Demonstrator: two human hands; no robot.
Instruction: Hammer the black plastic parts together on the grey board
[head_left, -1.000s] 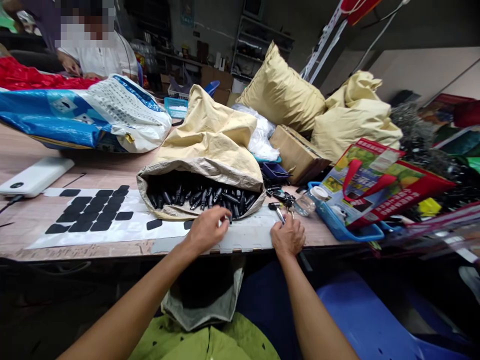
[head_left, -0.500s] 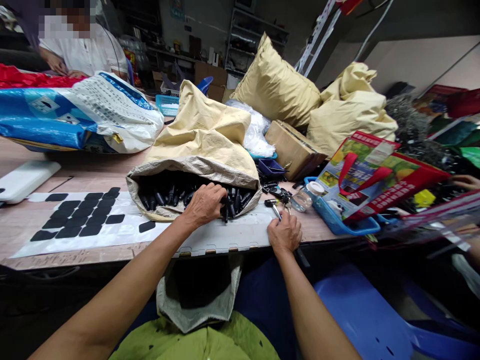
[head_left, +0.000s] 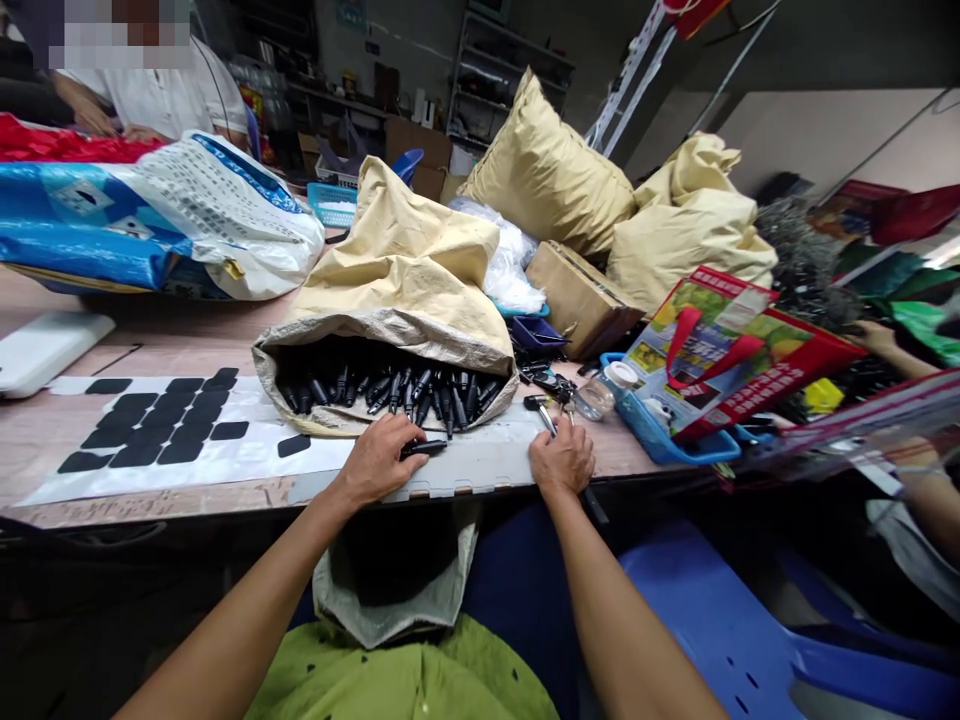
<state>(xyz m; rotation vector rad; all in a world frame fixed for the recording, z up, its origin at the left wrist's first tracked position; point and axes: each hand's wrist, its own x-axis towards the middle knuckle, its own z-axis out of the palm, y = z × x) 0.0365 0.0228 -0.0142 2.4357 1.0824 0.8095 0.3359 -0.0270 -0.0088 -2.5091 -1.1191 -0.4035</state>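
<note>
My left hand (head_left: 379, 461) is closed on a black tapered tube-shaped part (head_left: 427, 448), held almost level over the grey-white board at the table's front edge. Just behind it lies the open mouth of a beige sack (head_left: 420, 270), with many more black tapered parts (head_left: 450, 400) inside. My right hand (head_left: 562, 456) is wrapped round a small hammer (head_left: 548, 422). Its dark head and metal shaft point away from me, while the black handle sticks out below the hand past the table edge. A second open sack (head_left: 420, 610) sits at my lap below the table.
Black rounded pads (head_left: 146, 430) lie on a white sheet at left. A blue basket (head_left: 675, 440) with a printed bag, a clear jar (head_left: 596, 397) and a cardboard box (head_left: 581, 300) stand at right. A blue plastic chair (head_left: 697, 620) is beside me. Other people sit far left and right.
My left hand has moved out of the sack's mouth towards me and now holds one black part in front of it. My right hand still grips the hammer in nearly the same place.
</note>
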